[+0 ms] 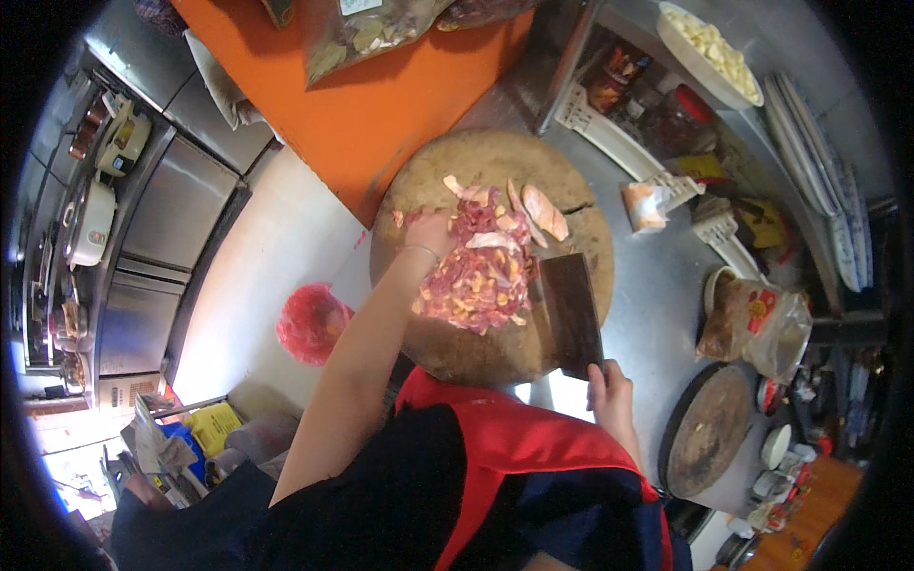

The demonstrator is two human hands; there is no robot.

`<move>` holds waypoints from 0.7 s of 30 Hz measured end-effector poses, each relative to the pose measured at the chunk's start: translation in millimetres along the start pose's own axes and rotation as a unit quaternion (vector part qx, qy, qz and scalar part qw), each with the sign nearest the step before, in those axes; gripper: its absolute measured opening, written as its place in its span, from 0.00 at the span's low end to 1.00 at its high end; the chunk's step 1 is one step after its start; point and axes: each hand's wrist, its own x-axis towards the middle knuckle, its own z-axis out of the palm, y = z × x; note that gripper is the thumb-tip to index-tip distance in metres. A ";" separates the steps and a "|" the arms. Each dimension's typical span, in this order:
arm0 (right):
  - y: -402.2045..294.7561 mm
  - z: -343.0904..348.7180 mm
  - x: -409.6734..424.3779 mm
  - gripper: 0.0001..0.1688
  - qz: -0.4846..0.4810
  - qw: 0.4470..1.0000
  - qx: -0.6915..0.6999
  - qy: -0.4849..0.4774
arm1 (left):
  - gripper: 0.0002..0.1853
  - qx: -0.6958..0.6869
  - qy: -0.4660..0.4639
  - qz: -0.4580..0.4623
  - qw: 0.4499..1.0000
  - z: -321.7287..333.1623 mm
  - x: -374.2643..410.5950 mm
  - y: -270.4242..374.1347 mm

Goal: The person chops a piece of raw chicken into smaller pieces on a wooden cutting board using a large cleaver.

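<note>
On a thick round wooden chopping block (485, 364) lies a spread heap of chopped raw meat (475, 285), red with pale yellow fatty bits. My left hand (427, 234) rests at the heap's upper left edge, its fingers partly hidden among the meat. My right hand (611, 391) grips the handle end of a broad dark cleaver (571, 314), whose blade lies over the right side of the block, beside the heap. Two larger pale pieces of raw meat (544, 212) sit right of the heap's top, near a crack in the wood.
An orange board (321, 121) holding a plastic bag of dried food (371, 39) adjoins the block. A red plastic container (310, 325) is at left. On the right stand a small carton (645, 207), a second round block (710, 432), bagged food (764, 328) and shelves.
</note>
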 end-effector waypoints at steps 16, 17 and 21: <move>7.6 -4.3 9.1 0.13 -0.022 0.999 0.026 0.005 | 0.24 -0.463 -0.233 0.020 0.855 -54.6 -4.7 -9.1; 9.6 -5.6 10.4 0.13 -0.005 0.999 0.030 0.019 | 0.25 -0.412 -0.198 0.028 0.889 -54.1 -6.9 -4.2; 23.7 -13.3 20.1 0.09 0.024 0.996 -0.018 0.080 | 0.27 -0.261 -0.055 0.020 0.963 -22.6 -0.9 -2.8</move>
